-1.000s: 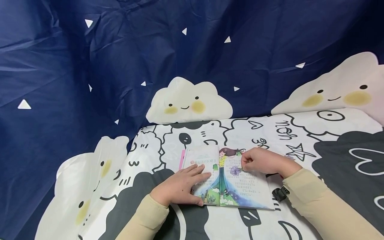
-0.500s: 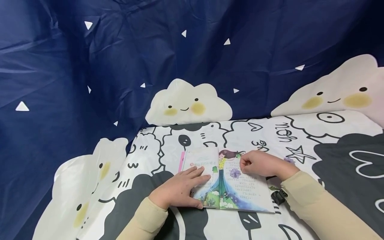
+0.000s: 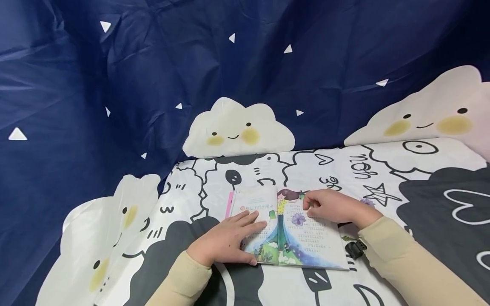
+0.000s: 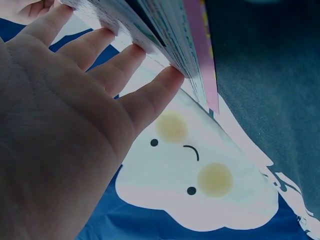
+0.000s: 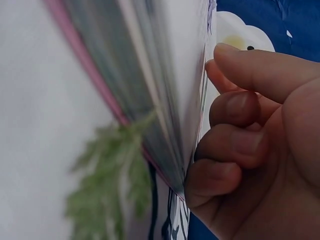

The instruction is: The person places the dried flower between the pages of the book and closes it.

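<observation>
An open picture book (image 3: 321,250) lies on the patterned cloth. My left hand (image 3: 229,240) rests spread on its left page; the left wrist view shows fingertips (image 4: 170,77) touching the paper near the thick page edges. Over the upper right page is my right hand (image 3: 333,206), fingers curled, with a gap between thumb and forefinger in the head view. Nothing shows in its grasp. A purple flower (image 3: 298,219) sits on the right page, just left of that hand; whether it is real or printed I cannot tell. A small green shape (image 3: 272,214) marks the left page.
Beside the book's right edge lies a feathery green leaf (image 5: 112,185), partly blurred in the right wrist view. Another purple flower (image 3: 366,202) shows behind the right wrist. A black device (image 3: 356,249) is on the right sleeve. Dark blue curtain (image 3: 153,63) hangs behind.
The right thumb and forefinger have parted from a closed, pinched pose, and that hand has shifted slightly. The left hand stays on its page. The head view has tilted a little.
</observation>
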Available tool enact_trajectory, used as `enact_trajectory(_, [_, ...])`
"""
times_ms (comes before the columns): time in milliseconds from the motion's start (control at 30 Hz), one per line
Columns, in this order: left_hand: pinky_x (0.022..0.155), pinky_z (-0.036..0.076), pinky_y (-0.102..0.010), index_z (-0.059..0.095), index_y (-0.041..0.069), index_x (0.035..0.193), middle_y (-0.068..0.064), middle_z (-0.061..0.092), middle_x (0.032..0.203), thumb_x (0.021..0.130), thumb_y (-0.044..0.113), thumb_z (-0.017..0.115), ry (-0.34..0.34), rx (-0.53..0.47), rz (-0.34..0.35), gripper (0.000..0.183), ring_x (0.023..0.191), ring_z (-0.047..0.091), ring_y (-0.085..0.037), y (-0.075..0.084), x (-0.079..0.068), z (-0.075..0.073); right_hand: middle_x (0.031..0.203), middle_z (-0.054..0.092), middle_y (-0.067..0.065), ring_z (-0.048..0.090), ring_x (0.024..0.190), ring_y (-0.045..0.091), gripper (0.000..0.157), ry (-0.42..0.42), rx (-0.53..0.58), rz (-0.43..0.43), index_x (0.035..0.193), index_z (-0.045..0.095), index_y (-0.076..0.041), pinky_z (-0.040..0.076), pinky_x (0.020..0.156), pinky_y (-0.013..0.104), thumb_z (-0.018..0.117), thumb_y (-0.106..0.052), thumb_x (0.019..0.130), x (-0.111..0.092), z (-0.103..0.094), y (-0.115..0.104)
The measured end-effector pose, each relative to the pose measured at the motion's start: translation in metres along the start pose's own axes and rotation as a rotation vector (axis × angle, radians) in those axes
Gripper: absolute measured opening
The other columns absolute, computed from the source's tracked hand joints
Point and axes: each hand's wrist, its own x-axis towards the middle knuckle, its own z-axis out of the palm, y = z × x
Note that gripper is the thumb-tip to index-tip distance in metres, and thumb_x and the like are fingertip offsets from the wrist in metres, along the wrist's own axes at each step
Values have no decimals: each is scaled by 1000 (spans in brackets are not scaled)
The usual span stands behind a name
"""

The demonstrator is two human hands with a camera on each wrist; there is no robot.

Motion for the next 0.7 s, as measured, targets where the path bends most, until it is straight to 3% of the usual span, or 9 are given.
enact_trajectory(333, [118,26,-53,34,36,159,-2,25,166,81,64,75,-12,-10,-4,92,152,19,-32,-2,2,-2,74,51,0,46,64,16,14,39,-10,14,109,68,-16,40,63,32,68,-17,95,-11,-13,-2])
enact_trajectory(700, [118,26,-53,33,37,159,-2,24,166,81,65,74,-21,-12,-14,92,153,17,-31,-1,1,-2,73,50,0,45,58,16,18,74,-23,84,113,68,-15,39,54,31,68,-22,97,-42,-41,14])
